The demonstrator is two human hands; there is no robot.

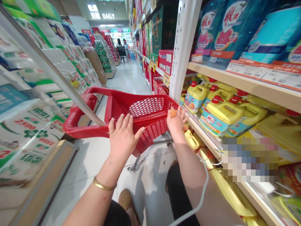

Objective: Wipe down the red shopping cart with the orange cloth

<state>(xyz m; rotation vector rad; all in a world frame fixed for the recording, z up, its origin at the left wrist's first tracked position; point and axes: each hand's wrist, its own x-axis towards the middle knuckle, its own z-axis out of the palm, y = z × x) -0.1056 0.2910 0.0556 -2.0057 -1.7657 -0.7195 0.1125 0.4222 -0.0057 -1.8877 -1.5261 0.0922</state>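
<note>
A red shopping cart (148, 121) with perforated sides stands in the aisle in front of me, turned sideways, its basket showing no goods. My left hand (123, 133) is at the cart's near side, palm down with the fingers spread, over the red rim. At the cart's right end is my right hand (176, 121), fingers apart, close to the shelf edge. Something small and orange-brown (173, 113) lies against its back near the thumb side; I cannot make out what it is. Neither hand is wrapped round anything.
Shelves with yellow jugs (213, 117) and blue bottles (232, 28) line the right. Stacked tissue packs (30, 131) fill the left. A metal pole (50, 62) slants across the upper left. A white cable (203, 188) hangs by my right arm. Two people (125, 47) are far down the aisle.
</note>
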